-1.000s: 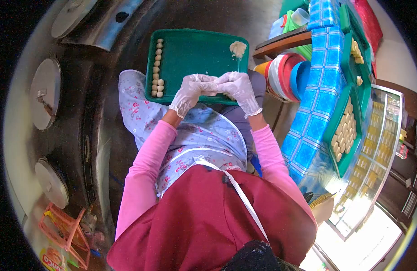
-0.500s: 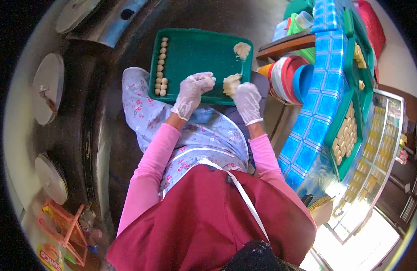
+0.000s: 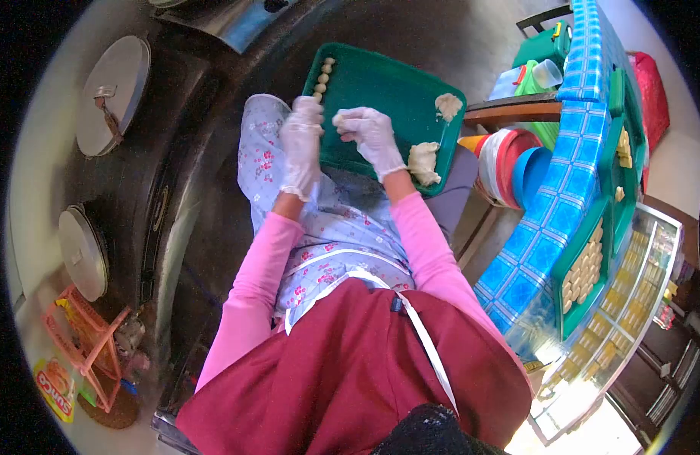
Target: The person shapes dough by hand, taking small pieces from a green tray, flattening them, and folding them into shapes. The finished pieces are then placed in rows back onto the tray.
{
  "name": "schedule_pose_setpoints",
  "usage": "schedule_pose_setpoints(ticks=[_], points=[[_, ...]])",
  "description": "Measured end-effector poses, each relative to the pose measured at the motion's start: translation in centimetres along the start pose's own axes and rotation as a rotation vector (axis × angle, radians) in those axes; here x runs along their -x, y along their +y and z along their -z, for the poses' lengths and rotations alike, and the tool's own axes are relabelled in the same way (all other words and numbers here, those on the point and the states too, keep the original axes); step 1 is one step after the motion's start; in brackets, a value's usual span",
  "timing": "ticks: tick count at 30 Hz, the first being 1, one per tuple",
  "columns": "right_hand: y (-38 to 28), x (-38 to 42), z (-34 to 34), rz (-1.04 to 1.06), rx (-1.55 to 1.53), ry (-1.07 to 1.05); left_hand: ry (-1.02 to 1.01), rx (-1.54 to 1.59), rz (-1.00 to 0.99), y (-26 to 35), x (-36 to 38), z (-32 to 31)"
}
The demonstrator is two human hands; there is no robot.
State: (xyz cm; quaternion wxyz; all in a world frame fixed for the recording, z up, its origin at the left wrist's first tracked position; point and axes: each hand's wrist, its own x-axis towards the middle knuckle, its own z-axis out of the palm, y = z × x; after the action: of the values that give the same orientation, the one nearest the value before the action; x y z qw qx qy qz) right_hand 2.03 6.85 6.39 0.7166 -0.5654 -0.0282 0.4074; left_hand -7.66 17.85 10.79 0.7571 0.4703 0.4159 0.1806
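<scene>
A green tray lies across my lap. Along its left side runs a row of small dough balls, the lower part hidden behind my left hand. That hand is over the tray's left edge, its fingers curled inward and smeared by motion. My right hand is above the middle of the tray, thumb and fingers pinched on a small pale piece of dough. Both hands wear thin whitish gloves. A larger lump of dough lies at the tray's near right corner, and a crumbly lump sits at the far right.
On my right stands a table with a blue checked cloth, bearing green trays of shaped dough pieces. Red and blue round tubs stand beside it. Dark equipment with round lids fills the left, near an orange rack.
My right hand has left the large dough lump and moved left to mid-tray. The left hand has shifted over the ball row. The camera view has turned, shifting the tray rightward.
</scene>
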Motion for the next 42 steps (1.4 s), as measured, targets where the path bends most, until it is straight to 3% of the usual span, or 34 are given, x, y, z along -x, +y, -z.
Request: schedule_pose_setpoints(ticks=[1,3,5,6,9,12,14,16,19,22,24,25,26,28,29,30,31,34,37,38,39,41,42], points=[[1.0,-1.2,-0.5,0.019,0.109,0.03,-0.015,0.097,0.092,0.9,-0.5,2.0],[0.8,-1.6,-2.3,0.051,0.47,0.094,0.065,-0.091,-0.343,1.2,-2.2,5.5],[3.3,-3.3,-2.6,0.147,0.649,0.098,0.298,0.123,-0.21,2.0,-2.2,6.7],[3.7,-3.6,-2.9,0.197,0.737,0.099,0.301,0.131,-0.197,2.4,-1.9,7.4],[4.4,-3.5,-2.5,0.124,0.403,0.079,0.288,0.116,-0.214,2.2,-1.7,7.9],[1.8,-2.0,1.4,0.267,0.554,0.131,0.148,0.277,-0.202,0.4,-1.6,6.5],[-1.8,-0.5,5.8,0.573,1.477,0.232,-0.105,0.106,-0.023,0.2,-1.2,4.9],[-3.0,1.6,11.6,0.728,1.647,0.21,-0.292,0.06,0.12,-0.3,0.1,2.4],[-3.8,4.0,15.5,0.456,1.894,0.04,-0.572,0.136,0.425,-2.8,2.2,-2.6],[-3.7,5.6,16.7,0.605,1.896,0.019,-0.763,0.132,0.719,-7.9,2.2,-6.9],[-4.7,6.2,16.2,0.466,1.896,0.026,-0.831,0.291,0.948,-10.4,2.2,-10.0],[-5.1,6.4,16.1,0.397,1.894,0.028,-0.814,0.355,0.938,-12.1,2.0,-11.4],[-4.6,6.6,16.7,0.588,1.778,0.12,-0.796,0.421,0.929,-14.3,1.8,-12.5],[-4.3,6.8,17.2,0.505,1.646,0.194,-0.678,0.463,0.972,-13.2,2.6,-14.2],[-4.0,7.2,17.4,0.461,1.578,0.226,-0.655,0.458,0.947,-13.5,2.7,-14.6],[-4.4,8.1,17.3,0.553,1.528,0.193,-0.63,0.453,0.924,-15.0,2.4,-14.8],[-4.4,9.0,17.0,0.426,1.332,0.233,-0.605,0.446,0.9,-16.6,2.0,-14.9],[-5.4,11.9,14.2,0.114,0.701,0.333,-0.796,0.514,0.756,-21.7,0.0,-14.6],[-7.3,13.6,11.5,-0.092,0.084,0.304,-0.803,0.051,0.382,-20.8,0.2,-14.3],[-9.2,14.7,10.9,-0.12,-0.099,0.156,-0.794,-0.099,0.254,-19.9,0.5,-14.1],[-10.5,14.6,9.8,-0.068,-0.05,0.214,-0.78,-0.246,0.128,-18.9,1.1,-13.9],[-11.7,13.5,8.1,0.039,0.05,0.333,-0.813,-0.074,0.331,-17.0,2.1,-13.3],[-11.1,12.0,9.9,0.101,0.333,0.311,-0.834,0.249,0.653,-15.7,2.1,-12.6]])
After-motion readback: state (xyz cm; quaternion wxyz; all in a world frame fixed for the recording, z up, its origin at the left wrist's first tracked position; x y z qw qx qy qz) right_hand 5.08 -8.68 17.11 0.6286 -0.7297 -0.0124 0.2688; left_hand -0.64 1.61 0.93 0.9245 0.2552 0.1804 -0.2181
